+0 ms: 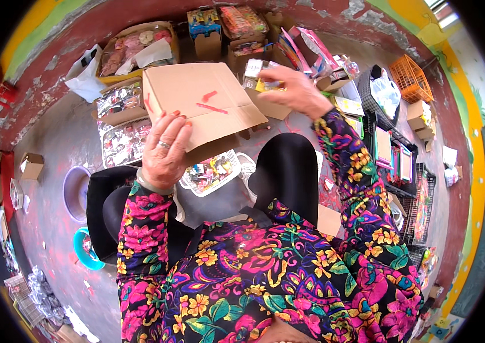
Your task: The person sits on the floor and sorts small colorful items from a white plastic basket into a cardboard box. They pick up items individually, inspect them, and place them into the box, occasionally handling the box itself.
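Note:
A brown cardboard box [197, 100] with red marks on its flat face is tilted in front of me, above my lap. My left hand [167, 146], wearing a ring, grips its near left edge with the fingers on the face. My right hand [298, 94] is raised beyond the box's right side, apart from it. Its fingers and thumb point left and stand apart. Small yellow and white packets [270, 86] show just past the fingertips and seem to lie behind them. Below the box, a white basket [201, 190] full of small packaged items stands between my knees.
Boxes of goods line the far wall, including a carton of pink items [107, 64]. A purple basin [73, 194] and a turquoise basin [80, 251] stand at left. Black crates [407, 188] and an orange crate [411, 79] are at right.

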A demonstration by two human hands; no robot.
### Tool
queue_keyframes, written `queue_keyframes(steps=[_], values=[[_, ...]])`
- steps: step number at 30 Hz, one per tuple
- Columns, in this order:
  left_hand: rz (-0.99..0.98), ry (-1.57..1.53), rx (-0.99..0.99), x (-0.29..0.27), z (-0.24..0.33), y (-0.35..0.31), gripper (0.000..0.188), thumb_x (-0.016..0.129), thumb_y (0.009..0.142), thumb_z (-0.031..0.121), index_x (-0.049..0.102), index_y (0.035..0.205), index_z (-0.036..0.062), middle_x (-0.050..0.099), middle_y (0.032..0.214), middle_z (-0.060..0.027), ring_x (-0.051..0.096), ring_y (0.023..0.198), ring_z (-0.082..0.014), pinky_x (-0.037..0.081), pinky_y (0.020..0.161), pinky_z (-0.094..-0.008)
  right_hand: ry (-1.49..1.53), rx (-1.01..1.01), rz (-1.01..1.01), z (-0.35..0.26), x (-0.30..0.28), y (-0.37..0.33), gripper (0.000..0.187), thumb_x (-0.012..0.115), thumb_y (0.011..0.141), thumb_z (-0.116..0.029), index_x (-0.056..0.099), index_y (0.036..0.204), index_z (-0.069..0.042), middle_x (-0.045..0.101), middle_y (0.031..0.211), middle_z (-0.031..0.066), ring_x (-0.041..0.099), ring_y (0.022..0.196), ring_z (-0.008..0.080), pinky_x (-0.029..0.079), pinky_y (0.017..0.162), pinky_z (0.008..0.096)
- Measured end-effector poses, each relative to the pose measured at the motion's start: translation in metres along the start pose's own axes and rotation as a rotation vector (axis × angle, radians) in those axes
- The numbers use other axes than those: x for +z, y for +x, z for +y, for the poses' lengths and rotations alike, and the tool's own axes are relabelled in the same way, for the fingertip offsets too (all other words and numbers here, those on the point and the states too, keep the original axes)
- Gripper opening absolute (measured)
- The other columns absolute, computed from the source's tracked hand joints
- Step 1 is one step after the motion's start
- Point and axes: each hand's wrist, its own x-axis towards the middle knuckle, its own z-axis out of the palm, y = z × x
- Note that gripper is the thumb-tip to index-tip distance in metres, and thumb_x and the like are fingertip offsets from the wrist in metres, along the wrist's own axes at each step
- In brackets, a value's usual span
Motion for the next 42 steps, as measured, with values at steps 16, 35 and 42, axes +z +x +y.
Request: queue_keyframes(steps=[16,35,42], values=[[-0.005,-0.041,0.017,0.004,0.003,0.001,0.038,0.053,0.059,-0.002,0.056,0.096,-0.0036,0.055,0.099,-0.0138,0.053,0.099,-0.0301,0.042,0.09,-0.0438,0.141,0.074,-0.268,-0.065,0.046,0.046,0.02,0.058,0.066,-0.016,0.062,0.079,-0.002,0.063,0.078,0.012,0.06,0.071,0.024,0.046,0.066,0.0317],[-0.093,-0.014,0.029,0.006,-0.002,-0.006,0.038,0.053,0.059,0.002,0.055,0.097,-0.002,0.054,0.101,-0.0127,0.051,0.102,-0.0291,0.041,0.092,-0.0415,0.521,0.394,0.024,0.092,-0.052,-0.075,0.016,0.057,0.074,-0.013,0.058,0.074,0.004,0.054,0.072,0.004,0.051,0.07,0.0108,0.04,0.063,0.0247],[-0.265,-0.063,0.1,0.018,0.006,-0.005,0.032,0.052,0.066,0.009,0.055,0.095,-0.002,0.053,0.102,-0.013,0.048,0.106,-0.0277,0.033,0.099,-0.0396,-0.972,1.117,-0.428,0.201,-0.061,-0.159,0.032,0.055,0.073,-0.024,0.061,0.1,-0.009,0.057,0.108,0.014,0.057,0.095,0.0286,0.045,0.082,0.0405]])
